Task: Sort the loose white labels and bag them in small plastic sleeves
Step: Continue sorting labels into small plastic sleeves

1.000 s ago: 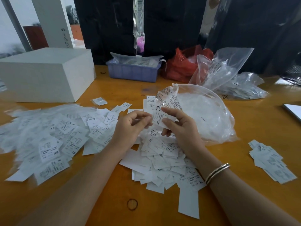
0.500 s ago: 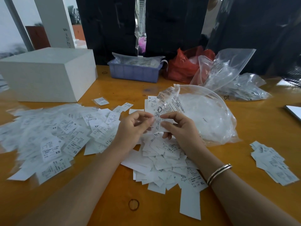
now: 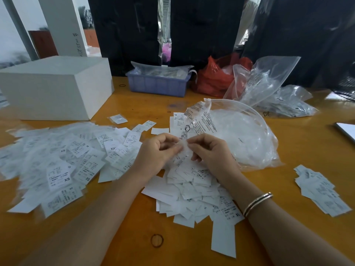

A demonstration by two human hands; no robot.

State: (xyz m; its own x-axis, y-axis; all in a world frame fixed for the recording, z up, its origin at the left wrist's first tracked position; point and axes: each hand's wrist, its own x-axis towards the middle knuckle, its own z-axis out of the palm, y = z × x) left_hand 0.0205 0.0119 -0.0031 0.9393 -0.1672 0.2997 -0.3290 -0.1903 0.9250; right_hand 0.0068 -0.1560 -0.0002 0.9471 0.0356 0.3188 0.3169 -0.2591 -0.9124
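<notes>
My left hand (image 3: pixel 157 152) and my right hand (image 3: pixel 210 152) meet above the table's middle, both pinching one small plastic sleeve with a label (image 3: pixel 184 145), blurred between the fingertips. Under them lies a heap of loose white labels (image 3: pixel 194 191). To the left spreads a wide pile of bagged labels (image 3: pixel 55 162) marked XS and S. A big clear bag of empty sleeves (image 3: pixel 240 137) lies open just right of my hands. A small stack of labels (image 3: pixel 320 189) sits at the far right.
A white box (image 3: pixel 55 87) stands at the back left, a blue tray (image 3: pixel 157 85) behind the middle, a red bag (image 3: pixel 215 79) and more clear bags (image 3: pixel 272 93) at the back right. A rubber band (image 3: pixel 157 240) lies on the orange table (image 3: pixel 299 146) near me.
The label that stood upright between my fingers has gone down; my hands have closed in on each other and now pinch the sleeve lower, between the fingertips.
</notes>
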